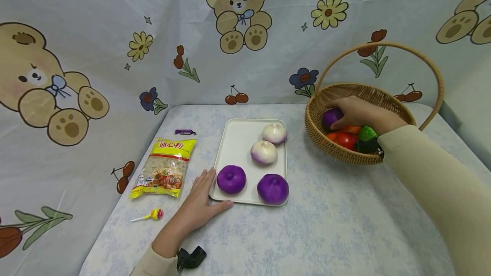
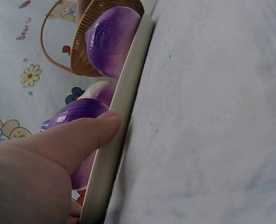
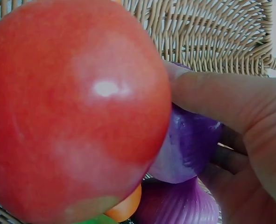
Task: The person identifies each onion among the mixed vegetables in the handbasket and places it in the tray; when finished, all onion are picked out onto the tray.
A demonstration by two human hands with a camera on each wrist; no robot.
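Observation:
In the head view, a white tray (image 1: 249, 129) carries two turnips purple side up, the left one (image 1: 231, 179) and the right one (image 1: 273, 189). Two more, a front turnip (image 1: 264, 152) and a rear turnip (image 1: 274, 133), show their white sides. My left hand (image 1: 197, 203) rests at the tray's near left corner, fingers extended along its side and thumb on the near rim. Inside the wicker basket (image 1: 318, 133), my right hand (image 1: 354, 112) grips a purple turnip (image 3: 189, 144) between thumb and fingers. A large tomato (image 3: 77, 107) partly covers it in the right wrist view.
Below the held turnip lies a ribbed purple onion (image 3: 177, 203). A green pepper (image 1: 367, 133) is also in the basket, whose tall handle (image 1: 439, 80) arches overhead. Left of the tray lie a pasta bag (image 1: 165, 167), a lollipop (image 1: 155, 214) and a purple-wrapped candy (image 1: 185, 132).

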